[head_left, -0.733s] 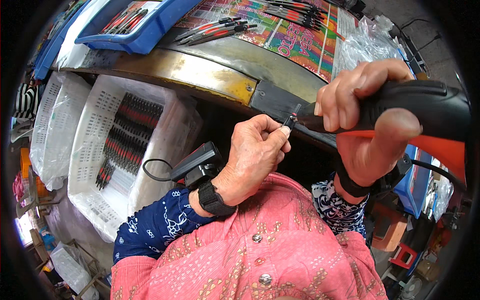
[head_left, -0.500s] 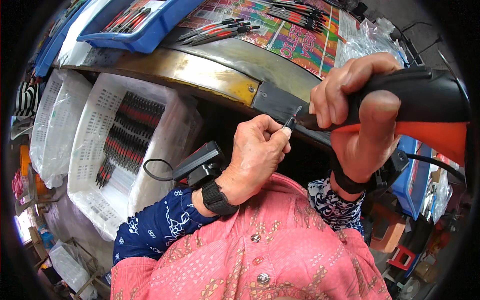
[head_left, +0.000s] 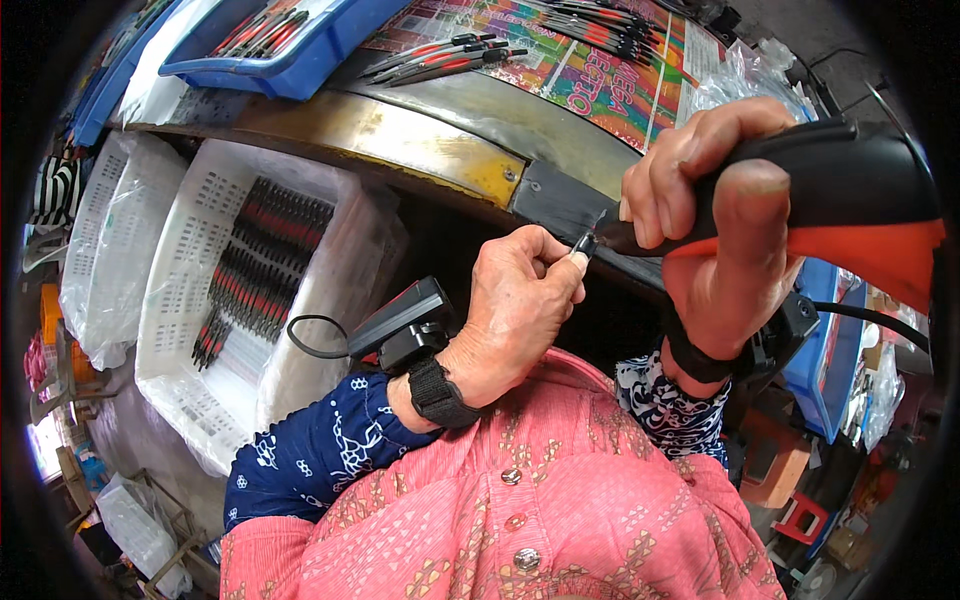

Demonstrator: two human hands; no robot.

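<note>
My left hand [head_left: 520, 295] pinches a small, slim black piece [head_left: 583, 245] between thumb and fingertips; most of it is hidden in the grip. Just to its right is the narrow dark end of a large black-and-orange tool [head_left: 820, 190], whose exact kind I cannot tell. My right hand [head_left: 715, 200] is closed round that tool, fingers over its front and thumb raised along the near side. The two ends nearly meet in front of the bench edge; whether they touch is unclear.
Slim grey, orange and black pens [head_left: 440, 60] lie on the bench [head_left: 450, 120], with more at the back. A blue tray [head_left: 285, 75] holds others. Below left, a white lined crate [head_left: 165, 330] contains rows of black-and-red ones. Another blue tray [head_left: 810, 385] stands at right.
The thin shaft that stuck up past my left fingertips shows less now, and the black piece sits closer to the tool's end. Both hands keep their grips; the whole view has shifted slightly.
</note>
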